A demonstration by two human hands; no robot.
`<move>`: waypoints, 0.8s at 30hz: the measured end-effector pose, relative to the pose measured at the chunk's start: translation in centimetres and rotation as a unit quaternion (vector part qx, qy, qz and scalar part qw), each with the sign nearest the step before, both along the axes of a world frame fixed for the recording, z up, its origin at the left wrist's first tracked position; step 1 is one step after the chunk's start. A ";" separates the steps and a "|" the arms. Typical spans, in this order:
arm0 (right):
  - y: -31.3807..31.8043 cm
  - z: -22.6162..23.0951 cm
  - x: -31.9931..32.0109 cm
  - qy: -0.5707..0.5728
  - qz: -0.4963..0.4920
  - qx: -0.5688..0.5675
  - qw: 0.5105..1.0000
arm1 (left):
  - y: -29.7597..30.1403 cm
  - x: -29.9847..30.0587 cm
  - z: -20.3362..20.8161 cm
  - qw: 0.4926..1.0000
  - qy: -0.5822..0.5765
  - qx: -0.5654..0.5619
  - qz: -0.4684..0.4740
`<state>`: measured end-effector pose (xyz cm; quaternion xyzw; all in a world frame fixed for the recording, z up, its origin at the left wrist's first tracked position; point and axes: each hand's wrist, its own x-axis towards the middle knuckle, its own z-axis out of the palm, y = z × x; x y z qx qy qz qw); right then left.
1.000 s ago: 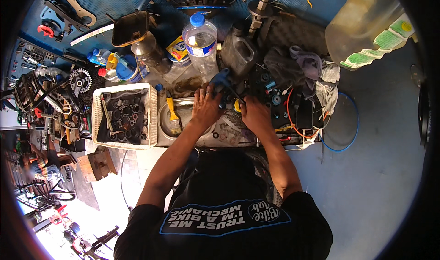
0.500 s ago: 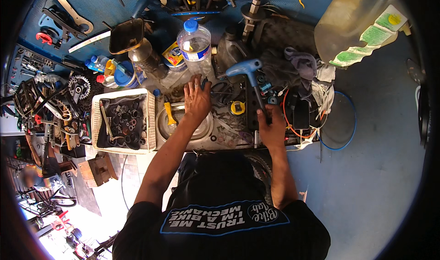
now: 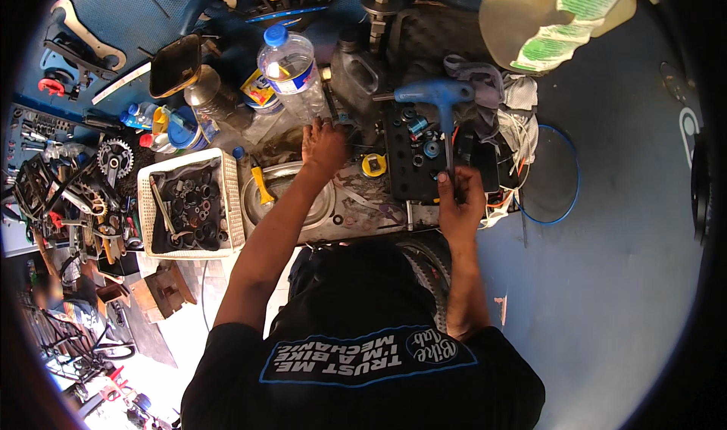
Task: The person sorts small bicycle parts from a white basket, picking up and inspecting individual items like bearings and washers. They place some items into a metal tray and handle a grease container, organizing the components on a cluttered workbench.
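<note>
My right hand [image 3: 460, 203] pinches the shaft of a blue T-handle hex key [image 3: 435, 93], whose crossbar points up and away from me. Beneath it lies a black tray with holes [image 3: 409, 184], holding small blue and dark parts [image 3: 424, 138]. My left hand [image 3: 326, 151] reaches to the bench just in front of a clear plastic bottle with a blue cap [image 3: 291, 70]. Its fingers are curled down among dark tools, and what they grip is hidden. A yellow tape measure [image 3: 372, 165] sits between my hands. Closer to me is an oval metal dish [image 3: 322, 210] with a yellow-handled tool [image 3: 262, 185].
Left of the dish stands a white basket [image 3: 236, 203] of small metal parts. Behind are a dark jug [image 3: 354, 74], a brown bottle [image 3: 216, 96] and rags [image 3: 519, 100]. A large translucent container [image 3: 507, 21] looms at upper right. A blue cable loop [image 3: 578, 165] hangs off the bench's right side.
The view has shifted, so the bench sits further left. My right hand has raised the hex key closer to the camera. The fingers of my left hand have drawn in from a wider spread.
</note>
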<state>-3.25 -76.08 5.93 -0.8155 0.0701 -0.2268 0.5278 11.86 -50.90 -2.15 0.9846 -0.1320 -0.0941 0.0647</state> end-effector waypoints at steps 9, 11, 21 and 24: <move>-2.0 1.1 -1.2 -0.077 -0.068 0.118 0.988 | 2.4 0.3 3.0 0.995 -0.018 0.013 -0.099; -2.7 0.9 -1.3 -0.095 -0.081 0.153 0.980 | 2.8 0.1 5.0 0.993 0.013 0.025 -0.114; -4.5 2.7 0.2 -0.226 -0.031 0.256 0.939 | 5.6 -0.5 8.5 0.981 0.129 -0.080 -0.122; -4.5 3.4 0.4 -0.204 -0.005 0.205 0.957 | 6.1 -0.4 8.7 0.978 0.120 -0.106 -0.131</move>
